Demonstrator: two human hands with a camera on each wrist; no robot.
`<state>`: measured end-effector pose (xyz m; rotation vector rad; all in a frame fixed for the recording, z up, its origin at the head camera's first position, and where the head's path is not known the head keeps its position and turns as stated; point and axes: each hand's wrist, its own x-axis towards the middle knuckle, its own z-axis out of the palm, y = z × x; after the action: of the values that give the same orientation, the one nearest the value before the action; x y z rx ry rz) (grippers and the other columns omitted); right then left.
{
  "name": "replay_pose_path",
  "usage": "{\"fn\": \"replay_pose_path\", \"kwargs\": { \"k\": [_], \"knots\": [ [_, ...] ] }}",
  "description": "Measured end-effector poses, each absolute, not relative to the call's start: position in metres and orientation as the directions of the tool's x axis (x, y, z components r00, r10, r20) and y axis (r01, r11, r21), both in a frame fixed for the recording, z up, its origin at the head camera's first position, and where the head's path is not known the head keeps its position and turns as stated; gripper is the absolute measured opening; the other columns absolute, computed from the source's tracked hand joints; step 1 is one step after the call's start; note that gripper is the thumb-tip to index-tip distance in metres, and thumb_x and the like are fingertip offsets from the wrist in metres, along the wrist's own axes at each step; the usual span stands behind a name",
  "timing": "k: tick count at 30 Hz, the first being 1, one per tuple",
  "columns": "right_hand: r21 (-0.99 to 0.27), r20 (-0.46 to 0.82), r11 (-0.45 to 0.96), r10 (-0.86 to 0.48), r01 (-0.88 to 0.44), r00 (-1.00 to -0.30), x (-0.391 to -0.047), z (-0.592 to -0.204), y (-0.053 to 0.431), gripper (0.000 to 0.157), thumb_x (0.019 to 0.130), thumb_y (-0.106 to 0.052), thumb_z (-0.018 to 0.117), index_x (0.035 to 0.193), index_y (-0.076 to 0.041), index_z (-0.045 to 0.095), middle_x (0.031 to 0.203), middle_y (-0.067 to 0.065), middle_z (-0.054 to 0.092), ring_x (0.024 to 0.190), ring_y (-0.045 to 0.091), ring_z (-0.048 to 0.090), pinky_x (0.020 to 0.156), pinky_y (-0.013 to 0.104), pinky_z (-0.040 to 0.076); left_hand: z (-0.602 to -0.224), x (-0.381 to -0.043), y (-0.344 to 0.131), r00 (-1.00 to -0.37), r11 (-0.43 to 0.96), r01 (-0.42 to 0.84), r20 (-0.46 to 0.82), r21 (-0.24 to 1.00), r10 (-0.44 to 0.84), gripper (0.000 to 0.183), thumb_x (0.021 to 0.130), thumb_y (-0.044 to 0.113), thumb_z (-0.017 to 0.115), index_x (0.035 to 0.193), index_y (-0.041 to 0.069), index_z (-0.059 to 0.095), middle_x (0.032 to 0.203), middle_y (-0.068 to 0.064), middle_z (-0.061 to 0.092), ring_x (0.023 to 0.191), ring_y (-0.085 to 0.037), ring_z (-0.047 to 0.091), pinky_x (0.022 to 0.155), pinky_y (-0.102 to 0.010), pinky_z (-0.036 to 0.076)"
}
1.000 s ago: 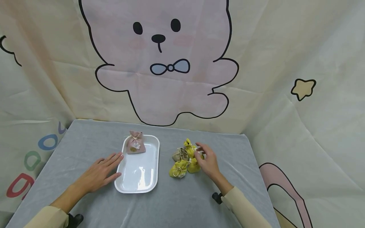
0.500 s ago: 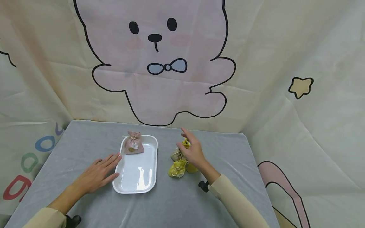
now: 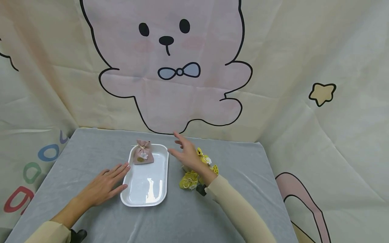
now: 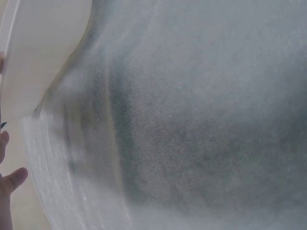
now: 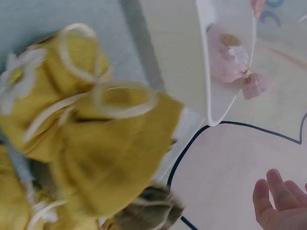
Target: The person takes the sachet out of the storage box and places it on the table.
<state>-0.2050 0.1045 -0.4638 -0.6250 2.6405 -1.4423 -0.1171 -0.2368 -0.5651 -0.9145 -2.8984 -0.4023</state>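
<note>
My left hand [image 3: 104, 187] lies flat with straight fingers, its fingertips touching the left rim of the white tray [image 3: 138, 184]. A pink drawstring pouch [image 3: 144, 153] with a white flower rests in the tray's far left corner. Above the table, beside the tray's far right corner, hovers my right hand [image 3: 186, 156]. Its fingers are spread loosely, and I see nothing between them. Under and behind the right wrist lie several yellow drawstring pouches [image 3: 189, 180], partly hidden by the arm. A grey-brown pouch [image 5: 151, 208] shows among them in the right wrist view.
Grey cloth [image 3: 100, 148] covers the table. Fabric hangings [image 3: 288, 60] printed with a bear and a star enclose it at the back and sides. A dark camera mount [image 3: 201, 189] sits under the right wrist.
My right hand has moved left from over the yellow pouches toward the tray's far right corner, its fingers loose and holding nothing visible. The left hand and tray have stayed put.
</note>
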Motion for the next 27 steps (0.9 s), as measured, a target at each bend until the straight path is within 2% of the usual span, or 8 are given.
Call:
{"fn": "replay_pose_path", "kwargs": {
  "k": [6,13,21,27],
  "knots": [
    [-0.825,0.048,0.505,-0.383,-0.253,-0.922,-0.213,-0.464,0.084,0.070,0.094,-0.021,0.070,0.155,-0.014,0.036,0.156,0.004,0.040,0.130,0.024,0.055,0.104,0.039,0.046,-0.567,-0.117,-0.237,-0.821,0.790,0.571,0.150,0.223,0.551,0.069,0.095,0.045,0.063,0.150,0.006,0.045,0.153,-0.014,0.044,0.135,-0.036,0.047,0.094,-0.058,0.046],
    [-0.863,-0.049,0.481,-0.383,-0.154,-0.923,-0.220,-0.469,0.059,0.069,0.094,-0.023,0.071,0.154,-0.013,0.038,0.153,0.008,0.044,0.129,0.029,0.055,0.103,0.043,0.046,-0.568,-0.117,-0.238,-0.817,0.787,0.576,0.170,0.219,0.551,0.069,0.095,0.045,0.064,0.149,0.006,0.046,0.153,-0.014,0.044,0.134,-0.036,0.048,0.094,-0.058,0.046],
    [-0.855,-0.042,0.489,-0.402,-0.176,-0.914,-0.226,-0.482,0.038,0.065,0.094,-0.015,0.070,0.152,-0.010,0.041,0.150,0.012,0.047,0.127,0.033,0.056,0.097,0.035,0.051,-0.567,-0.118,-0.237,-0.828,0.796,0.561,0.136,0.228,0.544,0.071,0.095,0.045,0.064,0.150,0.007,0.044,0.154,-0.014,0.043,0.135,-0.037,0.046,0.096,-0.058,0.045],
    [-0.856,-0.054,0.492,-0.390,-0.158,-0.919,-0.228,-0.490,0.026,0.063,0.095,-0.020,0.070,0.150,-0.007,0.043,0.150,0.012,0.048,0.126,0.030,0.057,0.095,0.033,0.051,-0.568,-0.119,-0.237,-0.824,0.793,0.566,0.159,0.224,0.543,0.070,0.094,0.044,0.065,0.149,0.006,0.046,0.153,-0.014,0.044,0.134,-0.037,0.047,0.094,-0.059,0.046]
  ]
}}
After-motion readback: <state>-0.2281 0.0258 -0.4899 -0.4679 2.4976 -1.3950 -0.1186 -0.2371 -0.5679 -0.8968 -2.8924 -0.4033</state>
